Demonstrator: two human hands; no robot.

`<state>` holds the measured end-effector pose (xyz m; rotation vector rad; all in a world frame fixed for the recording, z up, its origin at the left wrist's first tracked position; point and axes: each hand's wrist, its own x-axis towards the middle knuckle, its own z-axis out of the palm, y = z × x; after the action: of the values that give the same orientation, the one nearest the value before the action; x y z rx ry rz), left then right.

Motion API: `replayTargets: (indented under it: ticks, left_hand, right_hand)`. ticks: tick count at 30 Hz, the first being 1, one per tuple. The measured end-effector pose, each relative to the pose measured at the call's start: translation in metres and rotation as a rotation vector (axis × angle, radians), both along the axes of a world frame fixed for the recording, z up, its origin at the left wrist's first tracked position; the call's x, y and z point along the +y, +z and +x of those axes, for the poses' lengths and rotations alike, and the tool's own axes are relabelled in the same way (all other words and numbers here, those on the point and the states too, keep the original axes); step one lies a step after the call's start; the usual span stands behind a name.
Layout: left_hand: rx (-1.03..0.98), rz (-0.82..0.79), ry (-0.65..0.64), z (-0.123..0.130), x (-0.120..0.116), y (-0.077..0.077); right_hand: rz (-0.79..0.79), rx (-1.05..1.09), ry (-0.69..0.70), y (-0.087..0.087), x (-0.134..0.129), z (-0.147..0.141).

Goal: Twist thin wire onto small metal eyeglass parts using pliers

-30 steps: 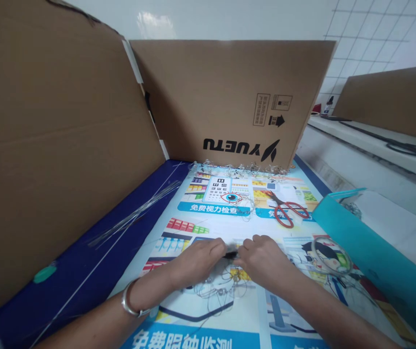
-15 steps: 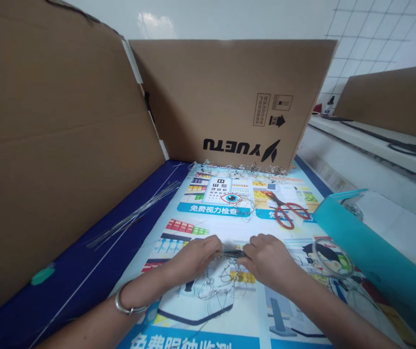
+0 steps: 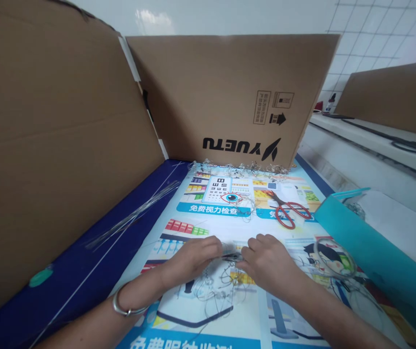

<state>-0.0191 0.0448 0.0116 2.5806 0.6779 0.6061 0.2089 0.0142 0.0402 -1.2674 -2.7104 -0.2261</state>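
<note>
the dark tool [image 3: 231, 257] was slim and seen small and slightly blurred; its exact kind could not be told. it was located between the two hands, lying roughly crosswise, just above the printed sheet [image 3: 225, 228]. just below it, toward the wearer, lay the wire tangle [image 3: 218, 287]: thin grey loops, loosely crossed, with a few darker spots, spread over the sheet.

both forearms came in from the near edge and angled inward, the left wearing a bracelet [image 3: 116, 304] near the wrist. the left hand [image 3: 202, 254] and the right hand [image 3: 268, 257] faced each other a short gap apart, backs upward, knuckles bent.

the right hand was curled closed, its thumb and forefinger pinching the right end of the tool. the left hand was also curled closed, its fingertips together at the other end of the tool; what lay between them was hidden and could not be told.

beyond the hands, red-handled scissors [image 3: 282, 205] lay on the sheet with blades pointing away. a wire coil [image 3: 334, 276] lay right of the right hand, beside the teal box [image 3: 367, 242]. wire scraps [image 3: 242, 172] lined the foot of the cardboard [image 3: 225, 87]. straight wires [image 3: 135, 214] lay bundled at the left.
</note>
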Motion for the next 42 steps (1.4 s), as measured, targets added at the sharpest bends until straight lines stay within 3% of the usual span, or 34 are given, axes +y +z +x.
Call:
replayTargets:
  ticks: [9,15,20,26,32,42]
  left_hand:
    - [0.13,0.016,0.014,0.003,-0.004,0.011]
    - [0.173,0.038,0.07,0.005,-0.003,0.001]
    - [0.193,0.001,0.164,0.007,-0.006,0.002]
    - [0.239,0.09,0.191,0.007,-0.013,0.011]
    - [0.288,0.149,0.233,0.008,-0.021,0.012]
    - [0.185,0.144,0.244,0.007,-0.031,0.001]
  right_hand:
    - [-0.026,-0.012,-0.014,-0.007,0.001,-0.003]
    - [-0.065,-0.03,-0.029,-0.01,0.004,-0.004]
    - [-0.078,-0.053,-0.114,0.013,0.005,0.008]
    - [-0.137,-0.073,-0.202,0.037,-0.015,0.011]
    - [-0.135,-0.101,-0.24,0.032,-0.031,-0.002]
    - [-0.11,-0.142,-0.211,0.024,-0.039,-0.012]
